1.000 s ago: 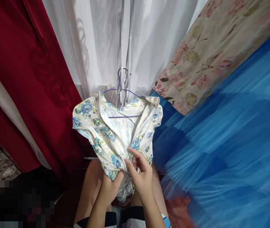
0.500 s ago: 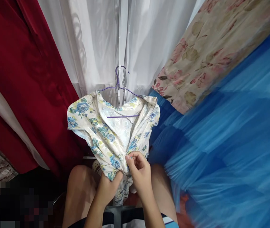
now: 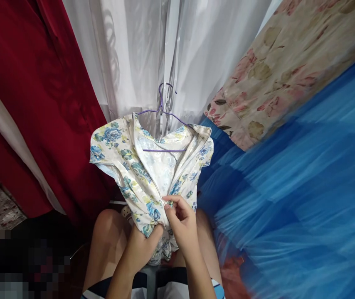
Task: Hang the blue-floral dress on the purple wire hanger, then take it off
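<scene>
Below purple wire hanger (image 3: 165, 150): floral dress (image 3: 134, 166), hung, front open. Lower on it, left hand (image 3: 143, 246) clamped on bunched fabric; right hand (image 3: 182, 226) pinching front edge, thumb against fingertips. Probably closing front opening; next calls for aligned edges, fine pinch. Behind hanger, white curtain (image 3: 127, 62); rightward, blue tulle (image 3: 289, 191).

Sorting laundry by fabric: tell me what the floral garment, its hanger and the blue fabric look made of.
Floral garment: likely satin-like woven cloth, soft sheen on its folds. Hanger: thin purple wire, probably coated metal. Blue fabric: sheer, finely gathered layers, seemingly tulle.
</scene>
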Available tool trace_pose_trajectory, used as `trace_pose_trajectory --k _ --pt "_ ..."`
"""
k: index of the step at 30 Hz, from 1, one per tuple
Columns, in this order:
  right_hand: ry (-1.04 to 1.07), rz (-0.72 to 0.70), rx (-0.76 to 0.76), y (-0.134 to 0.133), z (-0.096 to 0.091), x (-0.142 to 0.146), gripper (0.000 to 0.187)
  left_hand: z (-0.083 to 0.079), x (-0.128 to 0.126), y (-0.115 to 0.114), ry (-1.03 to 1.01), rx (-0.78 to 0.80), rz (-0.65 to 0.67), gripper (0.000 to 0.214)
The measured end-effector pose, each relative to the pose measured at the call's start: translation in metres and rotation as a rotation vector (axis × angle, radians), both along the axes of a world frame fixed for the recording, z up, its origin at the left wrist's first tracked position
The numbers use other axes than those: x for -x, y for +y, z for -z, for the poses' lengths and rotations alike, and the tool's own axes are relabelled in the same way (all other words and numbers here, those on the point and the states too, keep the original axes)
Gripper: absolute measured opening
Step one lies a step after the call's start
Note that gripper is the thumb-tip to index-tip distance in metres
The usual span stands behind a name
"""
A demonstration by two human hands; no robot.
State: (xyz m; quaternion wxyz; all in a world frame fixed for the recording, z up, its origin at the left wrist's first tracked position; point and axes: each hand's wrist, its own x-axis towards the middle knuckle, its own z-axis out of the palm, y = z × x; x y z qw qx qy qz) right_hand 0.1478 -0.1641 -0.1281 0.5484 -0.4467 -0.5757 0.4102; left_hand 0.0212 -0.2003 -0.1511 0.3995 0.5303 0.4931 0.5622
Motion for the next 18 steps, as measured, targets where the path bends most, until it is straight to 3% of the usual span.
trace_pose_trajectory --k 5,10,13,18 --pt "0.106 0.107 0.011 -0.003 0.001 0.002 0.022 0.002 -0.005 -0.003 0.043 0.032 0.001 0.056" --pt "0.167 0.172 -0.024 -0.004 0.000 0.003 0.021 0.006 -0.005 -0.002 -0.088 0.114 -0.050 0.056" --pt "0.188 0.187 -0.081 -0.004 0.002 0.005 0.016 0.010 0.010 0.006 -0.150 0.189 -0.084 0.047" --pt "0.154 0.143 -0.163 -0.011 0.010 0.009 0.008 0.025 0.057 0.024 -0.288 0.232 -0.209 0.035"
